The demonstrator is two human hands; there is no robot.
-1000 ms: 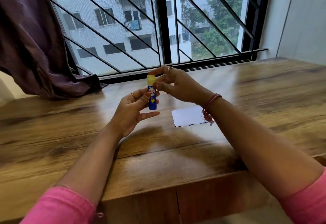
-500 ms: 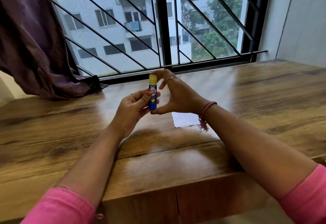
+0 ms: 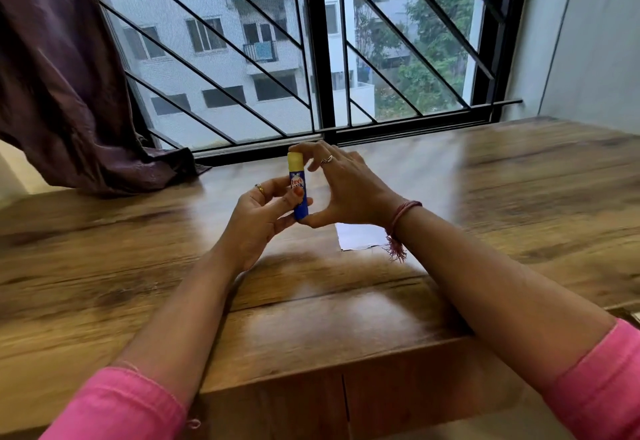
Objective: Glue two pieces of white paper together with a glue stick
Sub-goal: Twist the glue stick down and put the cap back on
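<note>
A blue glue stick [image 3: 300, 187] with a yellow cap stands upright above the wooden table [image 3: 138, 266]. My left hand [image 3: 263, 217] grips its lower blue body between thumb and fingers. My right hand [image 3: 341, 186] arches over it from the right, fingertips on the yellow cap and thumb touching the bottom end. White paper [image 3: 360, 237] lies flat on the table just behind my right wrist, which hides most of it. I cannot tell whether it is one sheet or two.
A dark purple curtain [image 3: 62, 93] hangs at the left and rests on the table's far left corner. A barred window [image 3: 311, 58] runs along the table's far edge. A grey wall [image 3: 588, 41] stands at the right.
My right hand has turned from pinching the cap from the side to arching over the stick, thumb down at its base. Both hands and the stick shifted slightly away from me.
</note>
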